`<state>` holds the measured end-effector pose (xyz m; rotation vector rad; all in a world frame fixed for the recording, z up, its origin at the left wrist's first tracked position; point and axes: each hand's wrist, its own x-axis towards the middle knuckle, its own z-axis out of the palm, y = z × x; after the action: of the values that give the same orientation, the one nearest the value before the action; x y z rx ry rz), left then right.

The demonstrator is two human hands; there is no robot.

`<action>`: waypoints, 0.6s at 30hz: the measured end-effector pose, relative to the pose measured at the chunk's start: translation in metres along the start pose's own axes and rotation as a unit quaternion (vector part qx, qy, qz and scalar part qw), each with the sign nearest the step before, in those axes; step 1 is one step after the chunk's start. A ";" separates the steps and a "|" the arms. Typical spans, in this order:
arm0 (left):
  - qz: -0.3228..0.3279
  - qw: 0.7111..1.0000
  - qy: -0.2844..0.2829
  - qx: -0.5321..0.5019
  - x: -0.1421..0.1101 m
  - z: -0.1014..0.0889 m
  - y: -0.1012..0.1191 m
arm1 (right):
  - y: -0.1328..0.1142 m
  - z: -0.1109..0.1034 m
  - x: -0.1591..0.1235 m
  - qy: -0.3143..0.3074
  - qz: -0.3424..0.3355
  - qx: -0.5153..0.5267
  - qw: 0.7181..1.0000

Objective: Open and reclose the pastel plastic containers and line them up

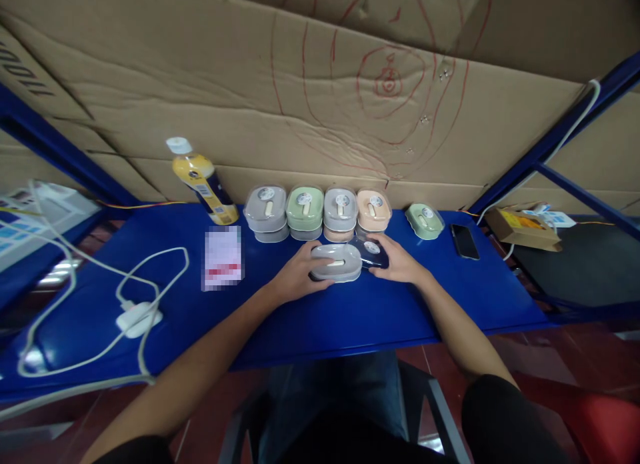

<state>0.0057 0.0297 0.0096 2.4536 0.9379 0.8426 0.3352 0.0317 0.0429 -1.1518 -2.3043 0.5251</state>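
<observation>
My left hand (pixel 299 276) is closed around the left end of a grey plastic box (pixel 345 269) with a clear lid and a pale strip under it. Beside it, my right hand (pixel 399 261) grips the right side of a dark blue box (pixel 373 249) with a round label. The two boxes meet or overlap at their inner ends; whether they are joined I cannot tell. Behind them stand stacked lidded boxes: grey (pixel 265 211), green (pixel 305 211), another grey (pixel 341 212) and peach (pixel 373 213). A single green box (pixel 425 222) sits to the right.
A yellow drink bottle (pixel 203 184) stands at the back left, with a blurred card (pixel 223 257) in front. White cables and a charger (pixel 140 319) lie on the left of the blue table (pixel 320 337). A phone (pixel 465 241) lies right. Cardboard (pixel 210 84) walls the back.
</observation>
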 end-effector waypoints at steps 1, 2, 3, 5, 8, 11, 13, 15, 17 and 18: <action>-0.002 1.000 0.001 0.001 0.000 -0.001 -0.001 | 0.002 -0.002 0.000 -0.009 0.011 -0.001 1.000; -0.003 1.000 0.004 0.002 0.000 -0.001 -0.001 | 0.004 -0.005 0.000 -0.015 0.020 -0.002 1.000; -0.005 1.000 0.009 0.003 0.001 -0.002 -0.001 | 0.005 -0.007 0.000 -0.018 0.029 -0.003 0.999; -0.006 1.000 0.020 0.004 0.001 -0.004 0.000 | 0.006 -0.010 -0.001 -0.019 0.041 -0.008 0.999; -0.004 0.999 0.034 0.007 0.002 -0.010 -0.002 | 0.006 -0.017 -0.003 -0.018 0.057 -0.018 0.998; -0.016 0.999 0.048 0.018 0.002 -0.019 -0.008 | 0.009 -0.022 -0.007 -0.025 0.082 -0.035 0.996; -0.030 0.998 0.053 0.028 0.002 -0.024 -0.014 | 0.011 -0.023 -0.009 -0.040 0.092 -0.055 0.993; -0.038 0.997 0.052 0.035 0.001 -0.026 -0.019 | 0.012 -0.022 -0.010 -0.057 0.092 -0.081 0.991; -0.039 0.997 0.046 0.039 0.000 -0.026 -0.021 | 0.012 -0.020 -0.009 -0.068 0.087 -0.103 0.989; -0.039 0.998 0.041 0.040 -0.001 -0.026 -0.022 | 0.011 -0.019 -0.009 -0.071 0.085 -0.111 0.988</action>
<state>-0.0215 0.0481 0.0170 2.4473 1.1099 0.9014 0.3583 0.0331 0.0497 -1.4690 -2.4483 0.4334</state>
